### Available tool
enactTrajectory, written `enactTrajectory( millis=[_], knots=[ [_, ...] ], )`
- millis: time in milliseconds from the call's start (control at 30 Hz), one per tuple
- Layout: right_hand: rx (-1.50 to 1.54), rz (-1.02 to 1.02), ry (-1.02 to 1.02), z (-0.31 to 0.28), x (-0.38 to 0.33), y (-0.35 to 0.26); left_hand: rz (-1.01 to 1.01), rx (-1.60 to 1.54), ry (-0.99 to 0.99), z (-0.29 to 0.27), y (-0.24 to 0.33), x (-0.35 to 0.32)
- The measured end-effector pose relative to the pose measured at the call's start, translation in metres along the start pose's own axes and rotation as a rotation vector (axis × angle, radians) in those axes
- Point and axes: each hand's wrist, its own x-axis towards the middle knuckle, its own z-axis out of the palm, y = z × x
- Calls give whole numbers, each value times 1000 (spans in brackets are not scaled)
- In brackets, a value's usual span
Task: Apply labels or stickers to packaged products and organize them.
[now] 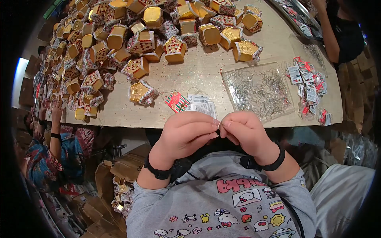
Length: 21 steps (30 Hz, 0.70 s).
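Left hand (187, 133) and right hand (247, 129) pinch, nearly touching.

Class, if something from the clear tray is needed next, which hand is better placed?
Probably the right hand: it is closer to the clear tray, while the left hand is nearer the striped card.

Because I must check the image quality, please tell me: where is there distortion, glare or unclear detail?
Head view: fisheye bends the edges of the table, and the corners go black; head view, left rim: a bright panel is washed out; head view, top: gold house-shaped pieces shine; head view, centre: the left hand and right hand look clear, but anything between them is too small to identify.
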Motion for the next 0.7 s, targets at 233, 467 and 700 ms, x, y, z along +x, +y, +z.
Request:
enactTrajectory(
  millis=[233, 467, 700],
  knots=[
    [-603, -500, 121, 0, 6, 8, -24, 187, 113, 2, 5, -3],
    [-8, -485, 150, 10, 6, 13, 88, 144, 279, 12, 8, -7],
    [341, -200, -104, 8, 5, 18, 147, 253, 288, 12, 10, -3]
  ],
)
